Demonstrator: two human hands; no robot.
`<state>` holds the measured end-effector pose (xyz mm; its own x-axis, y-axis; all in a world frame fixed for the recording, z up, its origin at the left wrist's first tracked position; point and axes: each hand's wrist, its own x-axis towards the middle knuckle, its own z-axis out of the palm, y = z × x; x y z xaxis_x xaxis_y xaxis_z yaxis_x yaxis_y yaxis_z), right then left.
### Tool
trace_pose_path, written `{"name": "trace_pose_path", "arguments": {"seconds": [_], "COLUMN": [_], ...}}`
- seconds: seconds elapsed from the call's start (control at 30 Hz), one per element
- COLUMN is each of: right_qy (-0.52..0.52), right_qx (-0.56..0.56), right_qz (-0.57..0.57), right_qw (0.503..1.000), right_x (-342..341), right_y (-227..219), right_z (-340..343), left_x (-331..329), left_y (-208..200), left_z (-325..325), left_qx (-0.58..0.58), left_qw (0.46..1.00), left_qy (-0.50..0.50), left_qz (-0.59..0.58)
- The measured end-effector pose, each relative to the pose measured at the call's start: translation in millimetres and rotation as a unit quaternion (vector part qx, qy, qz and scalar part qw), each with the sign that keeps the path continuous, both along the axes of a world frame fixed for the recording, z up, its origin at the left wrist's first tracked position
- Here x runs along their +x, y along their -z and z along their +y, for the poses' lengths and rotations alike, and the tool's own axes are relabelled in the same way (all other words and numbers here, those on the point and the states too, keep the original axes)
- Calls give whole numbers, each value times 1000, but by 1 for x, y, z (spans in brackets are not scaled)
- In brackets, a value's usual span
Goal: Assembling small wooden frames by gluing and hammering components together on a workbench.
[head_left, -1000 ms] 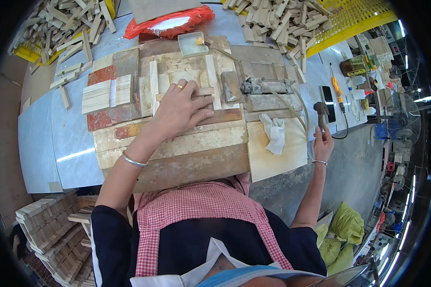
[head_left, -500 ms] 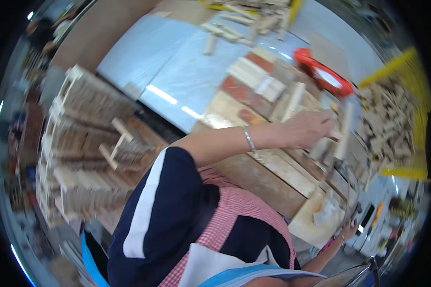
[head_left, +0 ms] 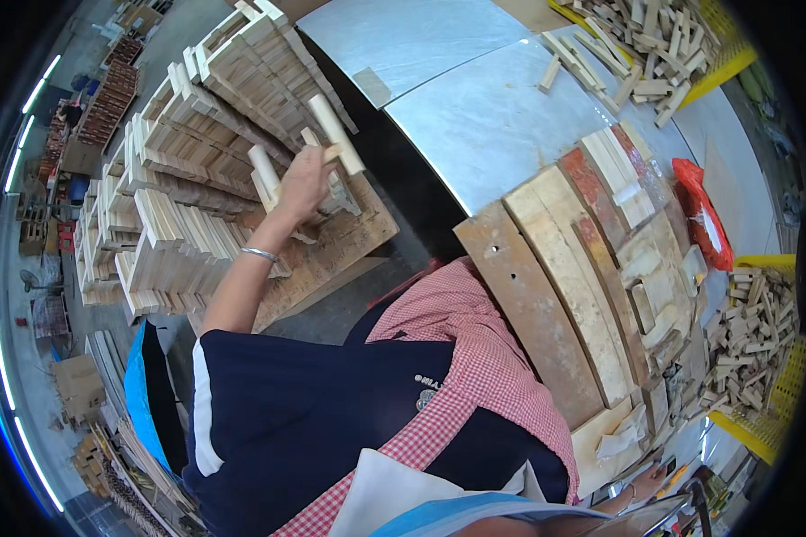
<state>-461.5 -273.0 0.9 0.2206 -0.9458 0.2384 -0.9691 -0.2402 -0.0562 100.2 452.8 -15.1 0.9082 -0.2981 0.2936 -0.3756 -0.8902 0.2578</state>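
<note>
My left hand (head_left: 304,183) is closed on a joined wooden piece (head_left: 338,136), a pale thick bar with a short crosspiece running into my fingers. It is held over the near end of the wooden stacks (head_left: 251,85), above a few similar joined pieces. My fingers hide part of the crosspiece. Far off at the lower right, my right hand (head_left: 649,481) is beside the near end of the workbench (head_left: 519,313). It shows small, and what its fingers do cannot be made out.
The stacks stand on a wooden board (head_left: 358,234) at the left. A dark gap separates it from the metal-topped table (head_left: 475,107). Yellow baskets (head_left: 743,434) of small wooden blocks stand at the right and far right. A red packet (head_left: 703,215) lies beyond the workbench.
My left hand has swung from over the workbench across to the stacks at left, with the joined piece in it. The whole view has turned left. My right hand stays by the bench end.
</note>
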Motion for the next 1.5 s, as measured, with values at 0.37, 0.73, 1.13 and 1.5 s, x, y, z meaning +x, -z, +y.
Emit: {"name": "trace_pose_path", "arguments": {"seconds": [0.37, 0.73, 1.13, 1.5], "right_qy": [-288, -649, -651, -272], "right_qx": [60, -65, -87, 415], "right_qz": [-184, -159, -115, -345], "right_qw": [938, 741, 745, 797], "right_x": [255, 519, 532, 454], "right_y": [-74, -35, -39, -13], "right_z": [107, 242, 255, 91], "left_x": [21, 22, 28, 13], "left_y": [36, 45, 15, -14], "left_z": [71, 86, 22, -207], "left_qx": [18, 39, -208, -262], "left_qw": [977, 985, 978, 921], "left_qy": [-41, 7, -9, 252], "left_qz": [210, 170, 9, 138]}}
